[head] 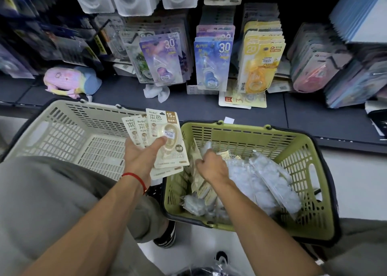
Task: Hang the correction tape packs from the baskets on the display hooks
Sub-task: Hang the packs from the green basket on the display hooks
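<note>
A: Head view, item one: left hand (142, 156), thumb pressed across a fan of cream correction tape packs (165, 137), fingers curled behind them. The fan sits above the gap where the two baskets meet.

B: And the other hand?

A: Right hand (211, 166), down inside the green basket (314, 171), fingers curled round the edge of a cream pack (198, 152) standing against the basket's left wall. More cream packs and clear plastic bags (261, 177) lie in the bottom.

B: The second basket?

A: Beige basket (62, 133), left of the green one, rims nearly touching. Its slatted floor shows bare where visible.

B: Room above?

A: A dark shelf (188, 106) edge runs just behind both baskets. Over it, display hooks carry rows of packs: purple packs (161, 60), blue packs (212, 62), yellow packs (259, 64), hanging close side by side, narrow gaps between rows. One bare hook (102, 27) juts out left of the purple row.

B: Loose items?

A: A pastel plush toy (71, 81) and a crumpled white tissue (157, 92) on the shelf; flat cards (240, 100) lying below the yellow row.
</note>
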{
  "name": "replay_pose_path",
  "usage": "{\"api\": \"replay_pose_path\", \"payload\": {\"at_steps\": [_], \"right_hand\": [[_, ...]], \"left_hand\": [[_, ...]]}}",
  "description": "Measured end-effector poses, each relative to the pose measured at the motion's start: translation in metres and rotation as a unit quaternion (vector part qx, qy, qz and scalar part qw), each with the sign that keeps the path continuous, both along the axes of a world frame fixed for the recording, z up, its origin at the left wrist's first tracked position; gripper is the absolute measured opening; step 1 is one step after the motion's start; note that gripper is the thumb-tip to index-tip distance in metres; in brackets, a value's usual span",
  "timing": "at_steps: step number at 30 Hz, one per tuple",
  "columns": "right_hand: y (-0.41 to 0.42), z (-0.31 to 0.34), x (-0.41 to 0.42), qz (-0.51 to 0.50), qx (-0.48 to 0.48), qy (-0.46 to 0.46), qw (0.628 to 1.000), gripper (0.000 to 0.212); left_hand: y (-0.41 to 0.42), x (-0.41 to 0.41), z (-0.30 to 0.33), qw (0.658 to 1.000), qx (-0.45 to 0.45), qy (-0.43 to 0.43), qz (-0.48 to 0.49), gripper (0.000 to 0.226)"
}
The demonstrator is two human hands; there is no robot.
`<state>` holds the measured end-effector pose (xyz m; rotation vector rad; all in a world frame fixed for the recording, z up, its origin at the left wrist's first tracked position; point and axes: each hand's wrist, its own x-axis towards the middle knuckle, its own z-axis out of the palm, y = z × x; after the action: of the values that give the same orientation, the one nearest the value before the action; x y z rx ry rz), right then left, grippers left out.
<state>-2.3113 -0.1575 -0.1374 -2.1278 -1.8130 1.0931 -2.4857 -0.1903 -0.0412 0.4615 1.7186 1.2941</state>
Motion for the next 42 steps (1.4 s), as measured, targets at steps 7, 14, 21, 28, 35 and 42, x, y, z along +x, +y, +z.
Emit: {"api": "replay_pose_path", "payload": {"at_steps": [7,14,21,28,35,42], "right_hand": [[0.027,0.052,0.088,-0.208,0.023,0.221,0.953,0.015],[0.013,0.117,0.127,-0.273,0.053,0.5,0.82,0.038],[0.014,0.188,0.116,-0.194,0.133,0.499,0.834,0.041],[0.025,0.284,0.122,-0.158,0.193,0.452,0.857,0.056],[0.072,0.342,0.086,-0.101,0.207,0.423,0.876,0.058],[0.114,0.341,0.067,-0.075,0.3,0.329,0.892,0.054]], "left_hand": [[0.003,0.02,0.014,0.997,0.057,0.045,-0.012,0.061],[0.017,0.058,0.042,0.984,0.147,0.06,-0.083,0.07],[0.043,0.099,0.096,0.953,0.242,0.062,-0.172,0.083],[0.075,0.108,0.156,0.919,0.321,0.004,-0.229,0.086],[0.103,0.072,0.181,0.889,0.349,-0.105,-0.278,0.095],[0.138,0.046,0.193,0.901,0.34,-0.096,-0.25,0.098]]}}
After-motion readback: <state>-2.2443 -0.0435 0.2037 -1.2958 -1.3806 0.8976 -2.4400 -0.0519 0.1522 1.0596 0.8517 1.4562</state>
